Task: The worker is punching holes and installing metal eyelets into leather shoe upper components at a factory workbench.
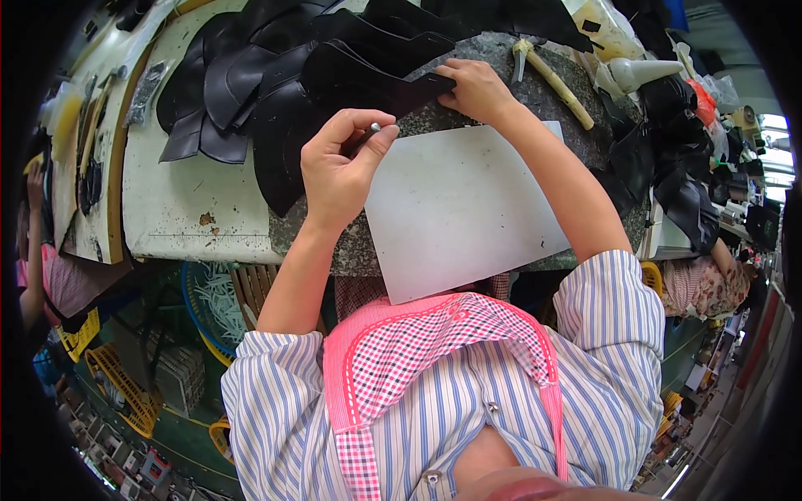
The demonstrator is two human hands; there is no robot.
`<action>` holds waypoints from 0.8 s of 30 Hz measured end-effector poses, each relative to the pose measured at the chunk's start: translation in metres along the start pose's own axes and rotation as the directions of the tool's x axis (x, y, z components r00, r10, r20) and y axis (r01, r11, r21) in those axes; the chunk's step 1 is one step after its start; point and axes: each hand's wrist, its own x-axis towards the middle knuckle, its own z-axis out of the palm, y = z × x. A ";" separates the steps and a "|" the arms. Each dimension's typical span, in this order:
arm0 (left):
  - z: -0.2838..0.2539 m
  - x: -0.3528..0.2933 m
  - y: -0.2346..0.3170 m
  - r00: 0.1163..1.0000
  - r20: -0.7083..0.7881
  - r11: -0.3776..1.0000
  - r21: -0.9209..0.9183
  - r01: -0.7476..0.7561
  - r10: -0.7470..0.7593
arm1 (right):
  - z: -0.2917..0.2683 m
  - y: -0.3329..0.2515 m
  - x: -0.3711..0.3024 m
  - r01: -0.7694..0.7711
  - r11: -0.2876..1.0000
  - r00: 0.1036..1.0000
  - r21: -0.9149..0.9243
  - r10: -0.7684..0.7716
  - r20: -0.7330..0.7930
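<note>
Closed fingers of my left hand (344, 167) grip a slim dark rod with a silvery rounded end (375, 128), most of it hidden in the palm. My right hand (478, 90) reaches further forward and pinches the narrow end of a black leather piece (422, 93). More black stitched leather pieces (242, 79) lie overlapped in a heap at the far left of the bench. Below both hands, a whitish rectangular sheet (464, 209) lies on the dark speckled slab (322, 238) and juts past its near edge.
A wooden-handled hammer (555, 86) lies right of my right hand. Beyond it are a white cone-nosed bottle (643, 73) and more black leather (689, 200). A blue basket of pale strips (219, 305) stands below the bench's left side. Other people sit at both sides.
</note>
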 end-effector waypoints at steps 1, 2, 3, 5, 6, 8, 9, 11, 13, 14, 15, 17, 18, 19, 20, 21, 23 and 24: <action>0.002 0.000 0.000 1.000 0.010 1.000 -0.003 0.009 -0.009 | -0.001 0.003 -0.004 -0.017 1.000 0.998 0.013 0.017 -0.059; 0.001 0.000 -0.001 1.000 0.008 1.000 0.000 0.010 -0.010 | 0.000 0.004 -0.006 -0.029 0.999 0.993 0.028 0.033 -0.117; 0.000 -0.001 -0.003 1.000 0.009 1.000 0.026 -0.011 0.011 | -0.007 -0.003 -0.009 -0.021 0.999 0.993 0.036 0.025 -0.113; 0.002 -0.004 -0.003 0.999 0.013 0.998 0.049 -0.030 0.029 | -0.030 -0.025 -0.024 -0.293 0.785 0.914 0.545 0.398 -0.081; 0.007 -0.005 -0.004 1.000 0.025 1.000 0.023 -0.009 0.008 | -0.035 -0.039 -0.032 -0.296 0.783 0.914 0.547 0.398 -0.075; 0.009 -0.009 -0.003 0.999 0.039 1.000 0.000 0.023 -0.023 | -0.039 -0.070 -0.045 -0.229 0.418 0.942 0.879 0.324 0.092; 0.011 -0.009 0.002 0.989 0.115 0.996 0.007 0.092 -0.093 | -0.040 -0.078 -0.049 -0.237 0.412 0.937 0.880 0.335 0.096; 0.013 -0.010 0.004 0.965 0.165 0.974 -0.068 0.218 -0.204 | -0.041 -0.089 -0.052 -0.109 0.425 0.957 0.899 0.291 -0.021; 0.012 -0.011 0.001 0.968 0.172 0.975 -0.094 0.202 -0.184 | -0.039 -0.096 -0.055 -0.111 0.365 0.943 0.925 0.333 -0.018; 0.011 -0.012 0.000 0.972 0.168 0.976 -0.117 0.182 -0.162 | -0.037 -0.097 -0.056 -0.105 0.302 0.931 0.947 0.364 -0.013; 0.009 -0.013 0.001 0.961 0.192 0.974 -0.070 0.214 -0.198 | -0.037 -0.097 -0.056 -0.104 0.301 0.934 0.948 0.357 -0.011; 0.007 -0.012 0.005 0.929 0.252 0.941 -0.134 0.310 -0.270 | -0.035 -0.097 -0.056 -0.081 0.166 0.934 0.983 0.356 0.016; 0.006 -0.012 0.006 0.887 0.324 0.894 -0.192 0.404 -0.331 | -0.033 -0.099 -0.055 -0.081 0.165 0.937 0.983 0.350 0.019; 0.005 -0.013 0.003 0.888 0.318 0.895 -0.193 0.403 -0.332 | -0.030 -0.101 -0.054 -0.015 0.171 0.947 0.985 0.318 -0.041; 0.004 -0.015 -0.004 0.823 0.420 0.776 -0.337 0.534 -0.383 | -0.027 -0.102 -0.054 0.050 0.176 0.953 0.983 0.288 -0.100; 0.003 -0.016 -0.007 0.748 0.527 0.614 -0.449 0.648 -0.404 | -0.025 -0.101 -0.054 0.048 0.175 0.953 0.983 0.286 -0.098; 0.004 -0.020 -0.005 0.697 0.562 0.562 -0.430 0.707 -0.446 | -0.022 -0.096 -0.053 0.141 0.444 0.965 0.885 0.137 -0.222; 0.005 -0.021 -0.003 0.640 0.596 0.508 -0.405 0.761 -0.484 | -0.021 -0.094 -0.053 0.139 0.444 0.966 0.885 0.135 -0.219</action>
